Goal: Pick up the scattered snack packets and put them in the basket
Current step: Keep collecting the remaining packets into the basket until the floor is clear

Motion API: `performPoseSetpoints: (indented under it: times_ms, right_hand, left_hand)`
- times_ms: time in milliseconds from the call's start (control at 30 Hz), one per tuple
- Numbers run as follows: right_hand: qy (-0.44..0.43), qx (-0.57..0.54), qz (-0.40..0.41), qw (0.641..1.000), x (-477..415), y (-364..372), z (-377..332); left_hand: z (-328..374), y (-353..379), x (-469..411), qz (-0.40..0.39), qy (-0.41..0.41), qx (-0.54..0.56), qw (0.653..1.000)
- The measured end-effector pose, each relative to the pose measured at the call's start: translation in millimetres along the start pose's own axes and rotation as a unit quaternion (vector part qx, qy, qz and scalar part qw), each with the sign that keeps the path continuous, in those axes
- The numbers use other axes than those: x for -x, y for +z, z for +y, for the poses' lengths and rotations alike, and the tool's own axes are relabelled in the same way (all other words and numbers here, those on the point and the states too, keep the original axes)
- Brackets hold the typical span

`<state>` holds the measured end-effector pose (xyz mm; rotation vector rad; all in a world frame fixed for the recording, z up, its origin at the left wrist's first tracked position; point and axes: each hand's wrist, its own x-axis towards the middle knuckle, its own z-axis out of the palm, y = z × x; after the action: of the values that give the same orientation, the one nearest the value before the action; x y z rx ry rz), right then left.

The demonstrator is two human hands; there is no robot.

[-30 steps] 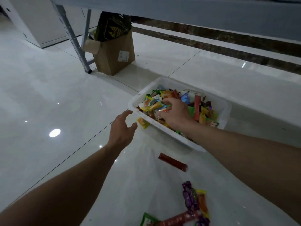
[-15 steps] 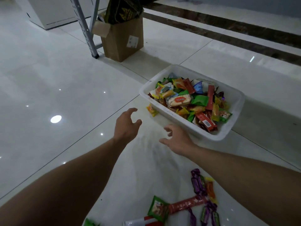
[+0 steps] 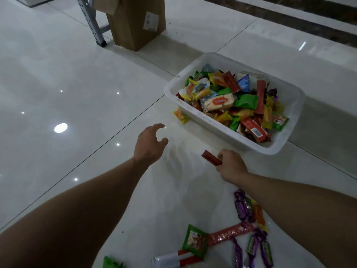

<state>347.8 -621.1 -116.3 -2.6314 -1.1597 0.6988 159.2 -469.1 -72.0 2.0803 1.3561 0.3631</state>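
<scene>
right hand gripping red packet, basket near

Only 1 view exists: a wide-angle camera worn on the person's head, facing forward and steeply down at the tiled floor. It sits close, at arm's reach. Both forearms enter from the bottom edge, with the left hand near mid-frame and the right hand just right of it. The white basket lies beyond them, right of centre. The top edge cuts off a cardboard box.
</scene>
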Motion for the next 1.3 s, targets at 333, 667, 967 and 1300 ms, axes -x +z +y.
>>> performPoseSetpoints:
  times_ms: [333,667,967,1300]
  right_hand:
    - [0.017,-0.182,0.051,0.982,-22.6,-1.1,-49.7]
    - [0.059,-0.262,0.079,0.96,-33.2,5.3,-54.6]
    - [0.096,-0.292,0.067,0.949,-30.8,8.2,-44.6]
    - [0.08,-0.28,0.057,0.955,-14.5,-1.1,-64.3]
  left_hand:
    - [6.2,16.8,-46.0,-0.016,-0.014,0.021,1.0]
    - [28.5,58.1,-103.7,-0.076,-0.034,0.034,0.996]
    - [19.8,82.4,-106.1,-0.015,-0.029,-0.065,0.997]
    - [11.2,70.1,-69.9,-0.013,-0.107,0.073,0.991]
